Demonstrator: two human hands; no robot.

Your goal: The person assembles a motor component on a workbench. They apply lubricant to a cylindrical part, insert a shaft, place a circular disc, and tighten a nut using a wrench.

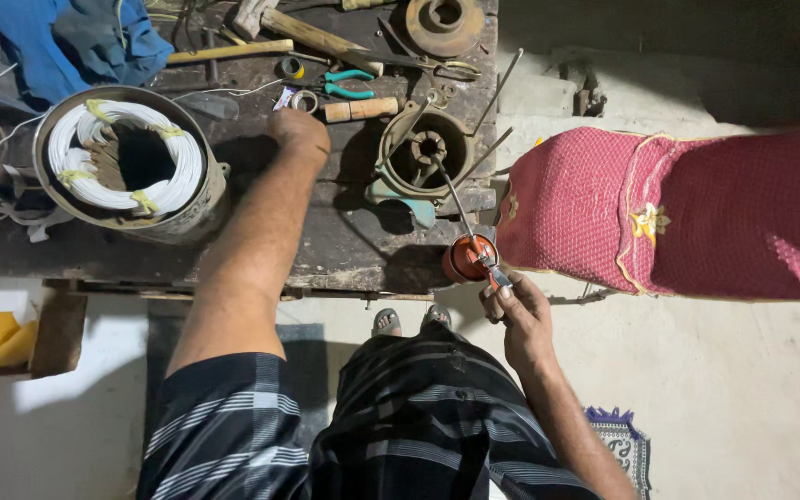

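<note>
Over the dark counter [344, 243] his right hand [520, 315] grips an orange oil can [468, 257] at the near edge, fingers clamped on its lever, the long spout reaching into a round metal housing [421, 157]. His left hand [300, 130] rests farther back beside a tape roll [304, 100] and green pliers [352, 85]; whether its fingers are curled, I cannot tell. A white-wound stator [127, 157] sits left.

A small repair workshop: a worn wooden bench [344, 241] holds a motor stator [127, 162] with white windings at nine o'clock, hammers [303, 32] and pliers [349, 83] at twelve, a metal housing [423, 153] at centre.
</note>
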